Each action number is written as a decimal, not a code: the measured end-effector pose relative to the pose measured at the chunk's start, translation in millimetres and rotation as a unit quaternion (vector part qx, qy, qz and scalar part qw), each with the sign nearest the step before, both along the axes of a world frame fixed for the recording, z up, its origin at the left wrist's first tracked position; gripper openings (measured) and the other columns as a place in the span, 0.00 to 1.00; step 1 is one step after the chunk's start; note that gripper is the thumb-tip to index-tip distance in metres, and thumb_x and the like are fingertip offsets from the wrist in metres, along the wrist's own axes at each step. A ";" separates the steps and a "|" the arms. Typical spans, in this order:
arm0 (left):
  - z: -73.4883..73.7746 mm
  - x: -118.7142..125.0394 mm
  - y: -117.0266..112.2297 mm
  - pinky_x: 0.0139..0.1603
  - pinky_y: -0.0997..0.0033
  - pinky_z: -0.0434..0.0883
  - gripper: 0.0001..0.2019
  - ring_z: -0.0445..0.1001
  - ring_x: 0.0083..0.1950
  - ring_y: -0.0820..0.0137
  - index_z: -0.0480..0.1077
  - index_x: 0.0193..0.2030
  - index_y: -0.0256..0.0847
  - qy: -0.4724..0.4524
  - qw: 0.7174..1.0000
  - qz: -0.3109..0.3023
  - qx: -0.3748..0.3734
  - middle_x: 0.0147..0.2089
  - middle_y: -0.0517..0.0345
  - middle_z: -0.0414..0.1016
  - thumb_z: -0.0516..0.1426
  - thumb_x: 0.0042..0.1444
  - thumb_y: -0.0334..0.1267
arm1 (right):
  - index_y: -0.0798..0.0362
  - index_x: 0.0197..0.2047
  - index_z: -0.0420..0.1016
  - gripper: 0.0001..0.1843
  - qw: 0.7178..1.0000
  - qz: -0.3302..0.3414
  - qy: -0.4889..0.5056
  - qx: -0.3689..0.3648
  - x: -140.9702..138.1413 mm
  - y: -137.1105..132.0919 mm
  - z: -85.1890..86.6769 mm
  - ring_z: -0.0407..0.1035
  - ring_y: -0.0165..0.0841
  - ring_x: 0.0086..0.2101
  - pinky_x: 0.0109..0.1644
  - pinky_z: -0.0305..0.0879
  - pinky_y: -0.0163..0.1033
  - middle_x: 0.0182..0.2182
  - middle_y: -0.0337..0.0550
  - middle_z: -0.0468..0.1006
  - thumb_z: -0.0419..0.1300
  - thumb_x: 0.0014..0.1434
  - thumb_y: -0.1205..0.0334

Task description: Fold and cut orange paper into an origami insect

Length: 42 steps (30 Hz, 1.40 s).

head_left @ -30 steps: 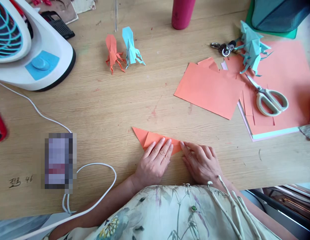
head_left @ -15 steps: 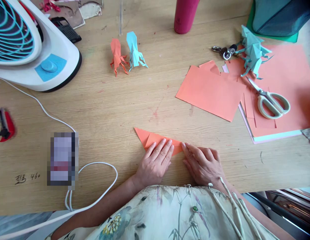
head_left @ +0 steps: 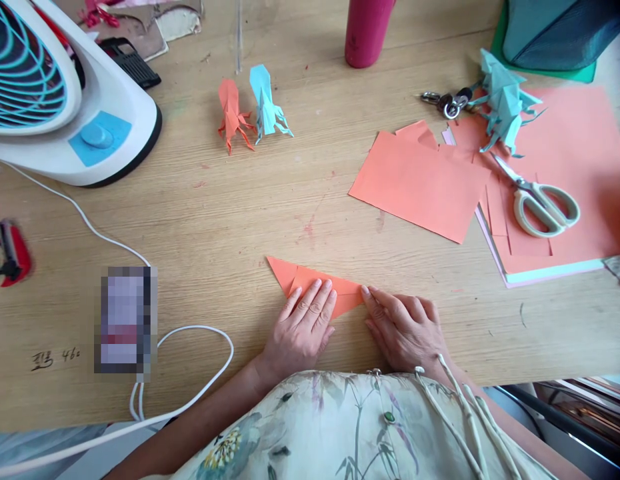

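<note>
Left hand (head_left: 299,327), grip flat and unclosed, slides toward nine o'clock, baring more folded orange paper (head_left: 345,293); right hand (head_left: 407,330) pinches the paper's three-o'clock tip.

The folded sheet (head_left: 346,288) is smooth, dull paper. The table (head_left: 190,220) is grainy wood. At right, the scissors (head_left: 531,189) have shiny metal blades (head_left: 508,169). The fan (head_left: 133,100) at left looks like smooth plastic.

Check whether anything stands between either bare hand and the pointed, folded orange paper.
Nothing visible does: the left hand has its fingers directly on the pointed, folded orange paper, and the right hand touches its right-hand tip.
</note>
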<state>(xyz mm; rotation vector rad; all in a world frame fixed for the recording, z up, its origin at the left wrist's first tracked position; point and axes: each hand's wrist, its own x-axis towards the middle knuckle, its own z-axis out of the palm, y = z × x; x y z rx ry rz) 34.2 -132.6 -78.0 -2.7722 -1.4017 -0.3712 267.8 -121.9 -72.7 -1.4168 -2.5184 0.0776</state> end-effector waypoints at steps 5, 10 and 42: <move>3.6 -10.6 -2.7 0.74 0.54 0.53 0.25 0.65 0.70 0.57 0.62 0.68 0.28 -0.002 1.000 0.009 -0.011 0.68 0.41 0.68 0.46 0.71 0.41 | 0.47 0.77 0.38 0.41 1.000 -0.004 0.000 -0.002 0.7 -0.7 -0.7 0.68 0.40 0.44 0.48 0.57 0.47 0.52 0.45 0.80 0.56 0.68 0.64; 4.9 -19.7 -8.9 0.73 0.54 0.53 0.26 0.66 0.69 0.56 0.60 0.69 0.26 0.005 0.999 0.030 -0.015 0.67 0.39 0.68 0.46 0.70 0.41 | 0.47 0.77 0.36 0.43 1.000 -0.003 -0.002 -0.005 0.6 -0.5 -0.4 0.67 0.41 0.44 0.48 0.58 0.46 0.52 0.45 0.80 0.56 0.68 0.64; 5.6 -4.2 -6.1 0.58 0.54 0.66 0.29 0.66 0.60 0.52 0.64 0.67 0.28 0.028 0.992 0.113 -0.047 0.66 0.37 0.68 0.48 0.69 0.50 | 0.59 0.72 0.54 0.31 1.000 0.015 0.020 -0.006 -16.3 17.3 3.9 0.63 0.47 0.61 0.62 0.59 0.52 0.63 0.59 0.69 0.53 0.69 0.60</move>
